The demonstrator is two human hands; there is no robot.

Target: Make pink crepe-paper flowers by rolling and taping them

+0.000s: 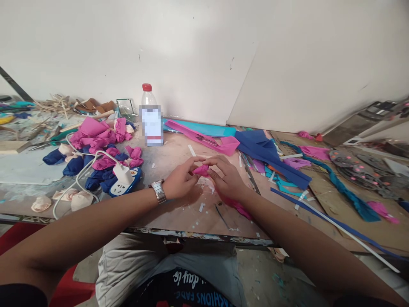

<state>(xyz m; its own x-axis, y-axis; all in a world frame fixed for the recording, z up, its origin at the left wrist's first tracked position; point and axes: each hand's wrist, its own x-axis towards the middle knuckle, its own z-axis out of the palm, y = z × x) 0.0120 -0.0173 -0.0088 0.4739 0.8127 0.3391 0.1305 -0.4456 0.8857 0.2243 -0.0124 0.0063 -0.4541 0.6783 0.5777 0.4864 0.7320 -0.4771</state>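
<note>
Over the middle of the table, my left hand [182, 179] and my right hand [228, 179] meet, fingers closed on a small bunched piece of pink cloth-like strip [201, 170]. The rest of that strip seems to pass beneath my right hand and comes out as a loose pink tail [242, 209] by my right wrist. Some clear, shiny material [207, 184] lies just below the hands. My fingertips partly hide the bunched piece.
Left stand a pile of pink, blue and cream rolled flowers [92, 134], a blue power strip [119, 185] with white cable, and a red-capped bottle [147, 96] behind a phone [152, 125]. Pink [211, 143] and dark blue strips [271, 155] lie behind and right, with a white stick [351, 238].
</note>
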